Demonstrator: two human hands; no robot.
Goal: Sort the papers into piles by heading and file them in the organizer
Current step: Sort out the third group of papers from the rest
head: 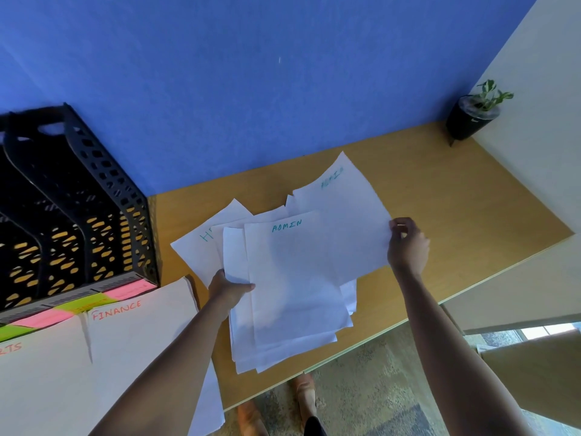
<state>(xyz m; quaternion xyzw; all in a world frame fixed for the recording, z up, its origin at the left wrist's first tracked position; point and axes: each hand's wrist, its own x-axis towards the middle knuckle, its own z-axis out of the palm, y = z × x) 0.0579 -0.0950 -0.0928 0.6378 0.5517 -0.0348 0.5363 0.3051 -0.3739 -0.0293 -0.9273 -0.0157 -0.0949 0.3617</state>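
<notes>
Nearest, a loose stack of papers (pixel 292 287) on the counter (pixel 456 196) is gripped at its left edge by the left hand (pixel 228 292). One sheet (pixel 349 221) is pinched at its right edge by the right hand (pixel 408 243). At far left the black organizer (pixel 78 199) is seen.

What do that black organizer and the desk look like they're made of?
The organizer looks like matte black moulded plastic: its walls are perforated with regular holes. The desk shows a smooth tan surface with faint wood grain and a pale edge strip, so probably laminate rather than solid wood.
</notes>
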